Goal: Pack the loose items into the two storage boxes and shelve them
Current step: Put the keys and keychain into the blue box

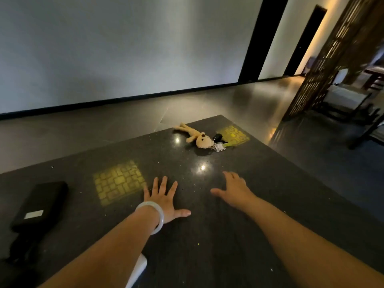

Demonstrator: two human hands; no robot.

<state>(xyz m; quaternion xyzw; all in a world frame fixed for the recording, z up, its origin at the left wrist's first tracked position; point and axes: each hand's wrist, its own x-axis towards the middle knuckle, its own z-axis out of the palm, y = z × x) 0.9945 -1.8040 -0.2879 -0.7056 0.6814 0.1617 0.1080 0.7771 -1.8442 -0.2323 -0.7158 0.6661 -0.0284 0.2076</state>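
both hands are spread flat and hold nothing: the left hand [164, 196], with a pale bangle [152, 215] on its wrist, lies palm down on the dark stone table [207, 246], and the right hand [233, 189] reaches forward just over the surface, fingers straight and a little blurred. the loose items sit well apart from both hands, near the far corner of the table. the plush bear [196, 136] lies on its back with its limbs trailing away; it looks soft and light, so it should squash under the fingers and not slip, and the easiest hold is probably round the body or the head. just beside its head lie a small black object [218, 137], too dark to identify, and a clear tag [219, 146] on a green strap [228, 144]; these look small and light, and the strap seems the surest place to pinch, since the flat tag may slide on the polished stone. whether the tag is tied to the bear cannot be told

as for containers, no storage box can be made out for certain. a flat black case [39, 202] with a pale label lies closed at the near left edge, well away from the items, and its contents are hidden. no shelf shows. packing appears not yet begun
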